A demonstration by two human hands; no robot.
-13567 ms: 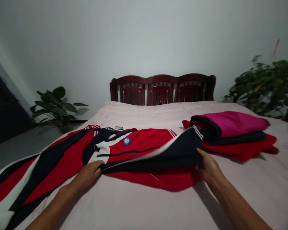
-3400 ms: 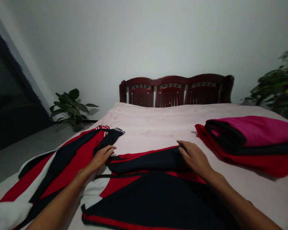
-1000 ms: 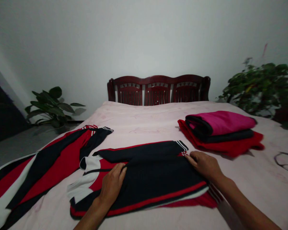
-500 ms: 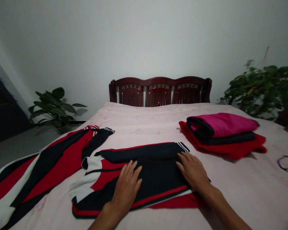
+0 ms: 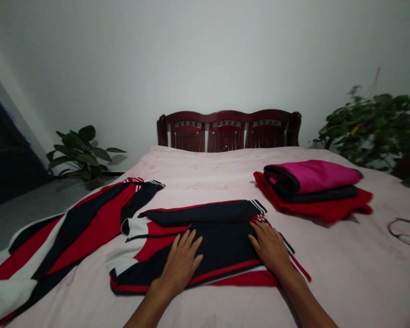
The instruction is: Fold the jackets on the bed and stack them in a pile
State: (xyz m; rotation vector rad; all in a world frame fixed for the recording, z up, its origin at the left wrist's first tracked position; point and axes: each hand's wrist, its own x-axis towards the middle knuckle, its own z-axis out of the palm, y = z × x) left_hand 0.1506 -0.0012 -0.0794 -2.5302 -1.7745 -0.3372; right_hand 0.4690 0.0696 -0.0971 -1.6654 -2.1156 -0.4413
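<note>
A navy, red and white zip jacket (image 5: 221, 243) lies on the bed before me, its collar toward the left and its sleeves laid over the body. My left hand (image 5: 182, 262) rests flat on the middle of it, fingers extended. Toward the hem, my right hand (image 5: 269, 246) presses on the jacket with its fingers spread. A striped cuff shows just beyond the right fingertips. Red cloth sticks out under the jacket's near edge. Both palms are hidden. Another jacket (image 5: 88, 228) in the same colours is spread out at the left.
Folded clothes, a magenta garment (image 5: 322, 177) on top of dark and red ones (image 5: 348, 207), are stacked at the right. Eyeglasses (image 5: 407, 232) lie near the right edge. A wooden headboard (image 5: 227, 130) stands at the back, with plants (image 5: 80, 152) either side.
My right hand has shifted slightly left and down along the jacket, and more of the striped hem shows beside it. My left hand stays nearly in place. The view has tilted a little.
</note>
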